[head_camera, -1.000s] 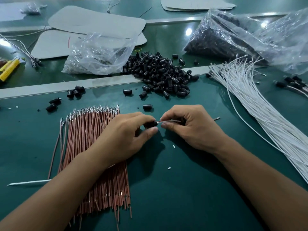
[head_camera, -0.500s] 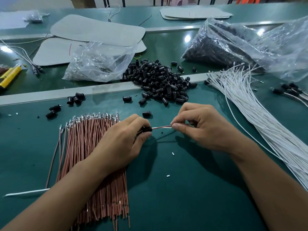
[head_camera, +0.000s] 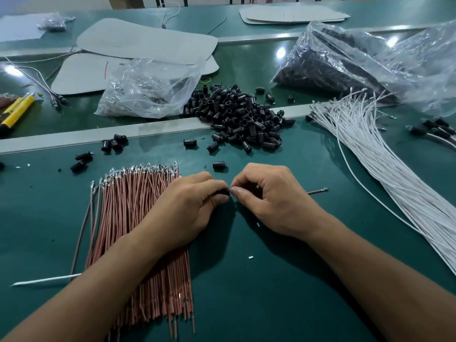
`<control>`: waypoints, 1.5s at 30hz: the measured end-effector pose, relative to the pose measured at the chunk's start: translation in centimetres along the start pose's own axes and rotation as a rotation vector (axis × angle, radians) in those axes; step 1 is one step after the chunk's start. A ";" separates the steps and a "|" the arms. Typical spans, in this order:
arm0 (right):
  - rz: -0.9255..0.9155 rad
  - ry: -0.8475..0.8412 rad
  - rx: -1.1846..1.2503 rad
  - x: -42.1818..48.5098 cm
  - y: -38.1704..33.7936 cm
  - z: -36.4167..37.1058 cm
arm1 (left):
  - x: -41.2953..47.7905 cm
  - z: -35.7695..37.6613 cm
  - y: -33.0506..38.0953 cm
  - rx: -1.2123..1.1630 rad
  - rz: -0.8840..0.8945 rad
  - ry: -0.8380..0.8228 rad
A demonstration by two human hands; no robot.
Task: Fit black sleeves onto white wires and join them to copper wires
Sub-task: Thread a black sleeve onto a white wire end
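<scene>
My left hand [head_camera: 187, 208] pinches a small black sleeve [head_camera: 223, 192] at its fingertips. My right hand [head_camera: 274, 198] meets it fingertip to fingertip and grips a copper wire [head_camera: 318, 191], whose metal-tipped end sticks out to the right of the hand. The joint itself is hidden between the fingers. A flat bundle of copper wires [head_camera: 133, 218] lies under my left wrist. White wires [head_camera: 385, 164] fan out along the right side. A heap of loose black sleeves [head_camera: 241, 117] sits beyond my hands, and one single sleeve [head_camera: 219, 165] lies just above them.
A clear plastic bag [head_camera: 148, 92] lies behind the heap, and a larger bag of black parts [head_camera: 345, 60] at the back right. Finished sleeved wires [head_camera: 436, 130] rest at the far right. Yellow tools [head_camera: 17, 111] lie at the left edge. A white wire [head_camera: 47, 280] lies near my left forearm.
My hands have come together: the stretch of wire visible between them is gone, and the wire's far end now sticks out to the right of my right hand.
</scene>
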State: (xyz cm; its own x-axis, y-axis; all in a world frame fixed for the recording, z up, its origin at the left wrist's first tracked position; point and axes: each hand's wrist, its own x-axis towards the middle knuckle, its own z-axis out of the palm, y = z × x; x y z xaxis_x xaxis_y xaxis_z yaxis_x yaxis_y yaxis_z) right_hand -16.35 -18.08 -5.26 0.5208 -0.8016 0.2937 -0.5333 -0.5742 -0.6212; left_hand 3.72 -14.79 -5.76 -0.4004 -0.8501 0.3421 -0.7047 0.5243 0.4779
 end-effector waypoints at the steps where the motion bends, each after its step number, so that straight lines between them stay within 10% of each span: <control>1: 0.002 0.009 0.011 0.0 -0.1 0.2 | 0.1 0.0 0.0 -0.005 -0.001 0.002; 45: 0.052 0.075 -0.007 -0.3 -0.6 0.7 | 0.4 -0.1 0.0 -0.102 -0.053 0.007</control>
State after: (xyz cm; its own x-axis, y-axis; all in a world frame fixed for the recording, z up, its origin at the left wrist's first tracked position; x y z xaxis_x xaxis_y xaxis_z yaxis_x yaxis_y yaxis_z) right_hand -15.69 -17.35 -5.52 0.4412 -0.8404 0.3148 -0.5632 -0.5324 -0.6319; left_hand 3.60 -15.18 -5.55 -0.3599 -0.8763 0.3202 -0.6615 0.4817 0.5748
